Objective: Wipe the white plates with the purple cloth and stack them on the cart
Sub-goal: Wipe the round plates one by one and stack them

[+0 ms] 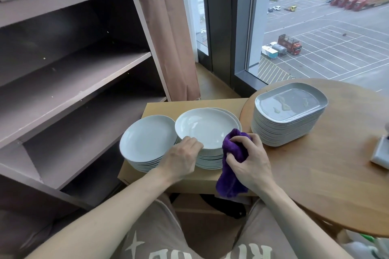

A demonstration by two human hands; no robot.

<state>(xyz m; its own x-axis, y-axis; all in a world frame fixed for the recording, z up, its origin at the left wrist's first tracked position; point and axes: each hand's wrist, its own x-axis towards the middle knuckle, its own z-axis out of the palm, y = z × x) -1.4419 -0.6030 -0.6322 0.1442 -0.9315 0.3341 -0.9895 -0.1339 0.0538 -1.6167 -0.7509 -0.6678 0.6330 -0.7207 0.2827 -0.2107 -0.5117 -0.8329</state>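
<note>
Left hand (181, 160) pinches top plate's (207, 127) near rim; right hand (248, 162) beside it grips purple cloth (231, 178)

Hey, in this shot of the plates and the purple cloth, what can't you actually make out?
1. Head view: the left hand holds the top plate by its rim, but its knuckles hide the fingertips.
2. Head view: the right hand and purple cloth cover part of the stack beneath, so no plate count.
3. Head view: the grey object on the round table is blurred and cut by the right edge.
</note>
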